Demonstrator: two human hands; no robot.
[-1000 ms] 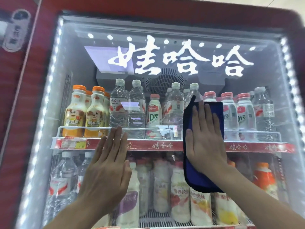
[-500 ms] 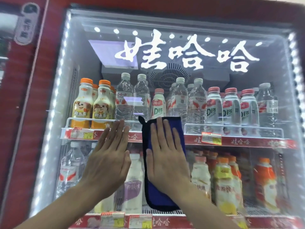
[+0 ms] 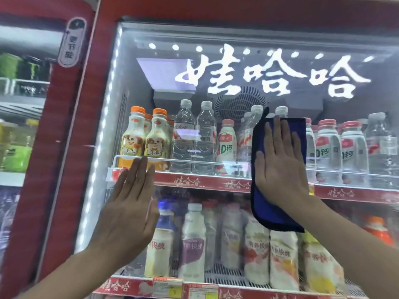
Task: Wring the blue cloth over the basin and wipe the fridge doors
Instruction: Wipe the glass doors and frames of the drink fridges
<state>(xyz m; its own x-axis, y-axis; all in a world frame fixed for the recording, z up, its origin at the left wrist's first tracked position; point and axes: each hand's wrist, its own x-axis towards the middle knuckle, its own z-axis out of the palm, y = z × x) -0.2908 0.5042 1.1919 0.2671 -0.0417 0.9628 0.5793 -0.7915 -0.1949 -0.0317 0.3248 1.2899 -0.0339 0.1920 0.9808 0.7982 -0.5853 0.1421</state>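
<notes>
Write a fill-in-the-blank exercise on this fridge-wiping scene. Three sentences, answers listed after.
1. The right hand presses a ____ cloth flat against the door.
2. The left hand lies flat on the glass and holds ____.
3. The two leftmost top-shelf bottles have ____ caps.

Answers: blue; nothing; orange
</notes>
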